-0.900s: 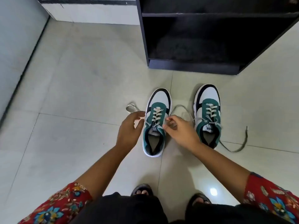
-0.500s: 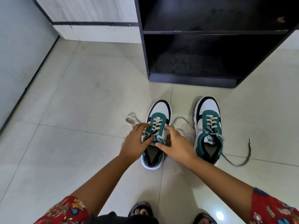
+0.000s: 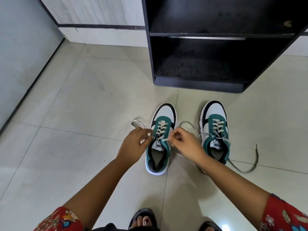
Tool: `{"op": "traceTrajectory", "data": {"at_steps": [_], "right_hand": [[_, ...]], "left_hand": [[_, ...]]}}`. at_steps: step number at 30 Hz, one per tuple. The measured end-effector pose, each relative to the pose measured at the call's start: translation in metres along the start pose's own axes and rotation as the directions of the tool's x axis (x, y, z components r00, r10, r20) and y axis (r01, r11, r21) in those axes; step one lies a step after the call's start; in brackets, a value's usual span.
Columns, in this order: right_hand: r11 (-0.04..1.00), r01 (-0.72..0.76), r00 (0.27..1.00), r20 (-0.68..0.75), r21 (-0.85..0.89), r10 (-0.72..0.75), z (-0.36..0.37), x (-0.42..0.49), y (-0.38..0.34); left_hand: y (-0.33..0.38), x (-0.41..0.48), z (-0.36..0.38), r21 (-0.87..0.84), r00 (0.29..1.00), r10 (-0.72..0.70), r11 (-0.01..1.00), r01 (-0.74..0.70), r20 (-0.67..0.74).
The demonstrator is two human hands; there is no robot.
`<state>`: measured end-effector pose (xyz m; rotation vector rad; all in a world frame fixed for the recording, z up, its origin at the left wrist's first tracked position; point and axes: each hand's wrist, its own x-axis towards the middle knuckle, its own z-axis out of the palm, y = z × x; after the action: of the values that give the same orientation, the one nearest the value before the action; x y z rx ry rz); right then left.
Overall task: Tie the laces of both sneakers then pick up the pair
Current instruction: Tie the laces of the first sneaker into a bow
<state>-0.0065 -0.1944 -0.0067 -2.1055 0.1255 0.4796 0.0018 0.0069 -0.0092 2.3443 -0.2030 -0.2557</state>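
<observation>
Left sneaker and right sneaker stood side by side on tiled floor, toes toward black shelf unit. Left hand and right hand, half a second earlier resting together on tongue, had parted to either side. Each grip pinched lace end of left sneaker. Right sneaker's lace trailed loose on floor, unchanged.
</observation>
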Motion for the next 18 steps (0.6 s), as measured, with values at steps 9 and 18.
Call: {"op": "traceTrajectory", "data": {"at_steps": [9,18], "right_hand": [[0.989,-0.007,0.995,-0.102,-0.151,-0.009,-0.006,0.002,-0.003],[0.974,0.042,0.989,-0.128,-0.221,-0.071,-0.007,0.0,0.013]], "left_hand": [[-0.001,0.007,-0.003,-0.189,0.995,-0.1,0.977,0.1,0.012],[-0.016,0.002,0.004,-0.134,0.996,-0.088,0.987,0.084,-0.023]]}}
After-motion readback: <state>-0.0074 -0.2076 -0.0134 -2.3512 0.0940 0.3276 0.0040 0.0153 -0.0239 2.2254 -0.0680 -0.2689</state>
